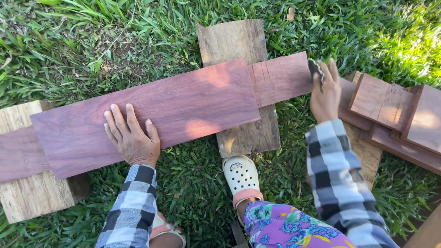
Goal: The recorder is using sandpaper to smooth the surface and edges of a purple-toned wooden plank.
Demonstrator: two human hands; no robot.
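Here, itemised:

- Left hand (131, 138): fingers spread, palm pressed flat on the near edge of the long reddish board (147, 115), toward its left half.
- Long reddish board: lies across the grass (193, 183), running left to right and rising slightly to the far right; its ends rest on pale wooden blocks.
- Right hand (325, 94): closed around a small dark grey pad (315, 70), held at the right end of a shorter reddish plank (280, 78).
- Weathered plank (239, 46): lies crosswise under the boards, centre.
- Pale block (27, 193): near left, under the board's end.
- Stack of reddish offcuts (395, 115): right, overlapping.
- White perforated clog (241, 174): near centre, on grass.
- Sleeves: black-and-white check.
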